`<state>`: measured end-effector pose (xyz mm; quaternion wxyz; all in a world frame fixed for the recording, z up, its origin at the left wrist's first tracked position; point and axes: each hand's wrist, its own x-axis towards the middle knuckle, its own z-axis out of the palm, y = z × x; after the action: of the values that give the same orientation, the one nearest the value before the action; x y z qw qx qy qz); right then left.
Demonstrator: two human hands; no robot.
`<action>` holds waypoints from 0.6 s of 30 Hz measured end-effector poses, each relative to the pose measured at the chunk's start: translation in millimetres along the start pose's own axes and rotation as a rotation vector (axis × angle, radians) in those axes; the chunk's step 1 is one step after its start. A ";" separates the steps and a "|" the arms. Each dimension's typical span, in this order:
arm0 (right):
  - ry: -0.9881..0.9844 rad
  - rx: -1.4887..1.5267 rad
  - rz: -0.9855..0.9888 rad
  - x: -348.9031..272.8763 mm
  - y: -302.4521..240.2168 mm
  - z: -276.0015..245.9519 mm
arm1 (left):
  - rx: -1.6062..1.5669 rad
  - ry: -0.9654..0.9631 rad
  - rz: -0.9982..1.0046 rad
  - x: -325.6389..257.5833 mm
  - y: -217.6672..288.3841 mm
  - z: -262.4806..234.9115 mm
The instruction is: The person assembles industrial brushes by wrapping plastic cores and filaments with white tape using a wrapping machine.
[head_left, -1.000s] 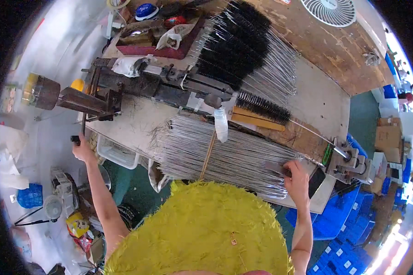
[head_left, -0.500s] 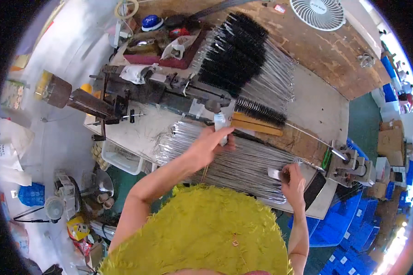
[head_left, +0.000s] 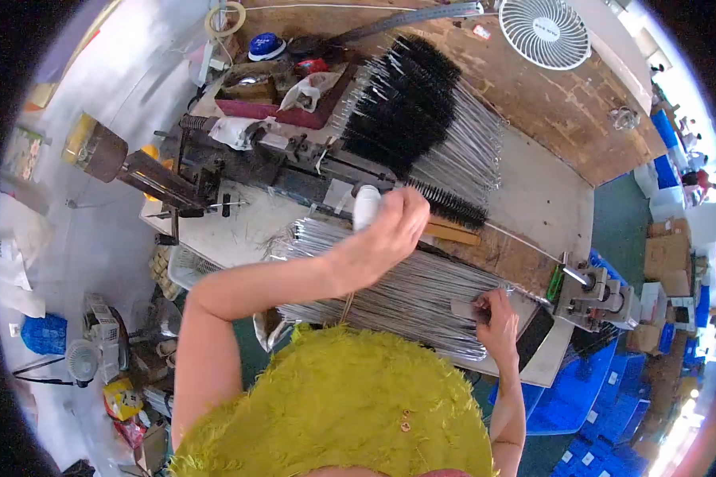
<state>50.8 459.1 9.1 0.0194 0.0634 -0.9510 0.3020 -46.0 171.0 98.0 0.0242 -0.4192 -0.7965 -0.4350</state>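
Head view: our left hand [head_left: 386, 230] has swung from the counter's [head_left: 533, 199] left edge up over the black bristle brush [head_left: 445, 205], fingers curled beside a white piece [head_left: 365, 207]; right hand [head_left: 497, 314] stays pinching the wire bundle's [head_left: 406, 294] end.

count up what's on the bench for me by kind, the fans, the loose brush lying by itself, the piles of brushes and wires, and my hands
White fan: 1
Single black bristle brush: 1
Pile of finished black brushes: 1
Bundle of bare metal wires: 1
Hands: 2, left hand and right hand
Total: 6
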 end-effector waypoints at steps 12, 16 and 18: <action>0.082 0.097 -0.009 -10.8 6.1 9.1 | -1.737 0.198 -0.829 -22.4 -55.8 62.9; 0.254 0.574 0.127 -13.0 20.3 12.2 | -1.706 0.140 -0.792 -26.9 -76.9 37.1; 0.409 0.837 0.272 -0.2 6.2 0.5 | -1.683 0.147 -0.774 -45.5 -82.7 24.1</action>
<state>50.2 463.9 5.2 0.1392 -0.1195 -0.7244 0.6645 -65.6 136.4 9.1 -0.3842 0.0248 -0.2995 -0.8729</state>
